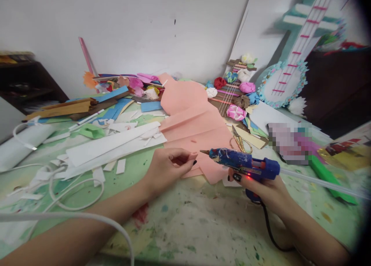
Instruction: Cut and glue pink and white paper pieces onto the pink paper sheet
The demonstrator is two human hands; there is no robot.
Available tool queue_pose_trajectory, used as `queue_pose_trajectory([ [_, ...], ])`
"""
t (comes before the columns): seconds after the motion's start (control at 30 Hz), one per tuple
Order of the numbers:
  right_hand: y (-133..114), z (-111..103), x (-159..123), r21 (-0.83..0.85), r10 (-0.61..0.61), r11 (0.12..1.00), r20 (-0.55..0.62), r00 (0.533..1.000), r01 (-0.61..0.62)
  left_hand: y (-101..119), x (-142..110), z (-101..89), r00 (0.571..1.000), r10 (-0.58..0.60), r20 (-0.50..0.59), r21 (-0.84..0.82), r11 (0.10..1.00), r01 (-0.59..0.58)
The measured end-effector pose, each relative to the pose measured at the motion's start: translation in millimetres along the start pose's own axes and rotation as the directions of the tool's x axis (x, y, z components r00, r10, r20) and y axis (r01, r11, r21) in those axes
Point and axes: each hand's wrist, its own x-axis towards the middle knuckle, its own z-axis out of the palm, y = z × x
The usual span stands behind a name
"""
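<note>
Glue gun (237,160) above the worktop (203,215): we grip it with our right hand (271,192) wrapped round its handle, its tip just beside the pink scrap (193,155) we pinch in our left hand (168,167). Pink paper (197,123) lies beyond, scissors (239,140) near its right edge.

Glue gun (245,161), 4 o'clock: blue plastic, glossy, smeared. Nozzle (204,152), gun's 9 o'clock: dull metal. Glue stick (301,177): translucent, smooth. Peach sheet (191,123), centre: matt, paper-like, creased. Scissors (239,139), 3 o'clock: shiny gold-toned metal. Cable (58,215), 8 o'clock: smooth white plastic. Tabletop (188,227), 6 o'clock: paint-stained, blotchy.
</note>
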Motion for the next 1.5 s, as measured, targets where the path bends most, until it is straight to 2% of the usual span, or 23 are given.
queue_pose_trajectory([
  [0.27,-2,-15,4,0.051,-0.102,0.994,0.025,0.994,0.101,-1,1,-0.1,0.989,-0.141,0.042,-0.230,0.962,0.146],
  [0.43,-5,-17,5,0.046,-0.143,0.989,-0.020,0.990,0.144,-2,0,-0.5,0.984,-0.146,0.100,-0.301,0.938,0.170],
  [0.93,-3,-16,5,0.107,-0.153,0.982,-0.052,0.987,0.158,-4,-1,0.1,0.975,-0.157,0.156,-0.345,0.916,0.202],
  [1.17,-7,-9,8,0.072,-0.159,0.984,-0.024,0.987,0.160,-1,-2,-0.2,0.988,-0.083,0.128,-0.262,0.958,0.115],
  [1.23,-6,-4,9,0.077,-0.154,0.985,0.015,0.988,0.152,1,-3,1.1,0.987,-0.057,0.149,-0.248,0.964,0.093],
  [1.4,-3,7,5,0.038,-0.190,0.982,0.230,0.955,0.187,2,-6,6.6,0.976,-0.017,0.218,-0.156,0.986,0.052],
  [1.5,-4,9,3,0.011,-0.167,0.985,0.290,0.942,0.171,2,-8,7.7,0.973,0.016,0.229,-0.129,0.991,0.015],
])
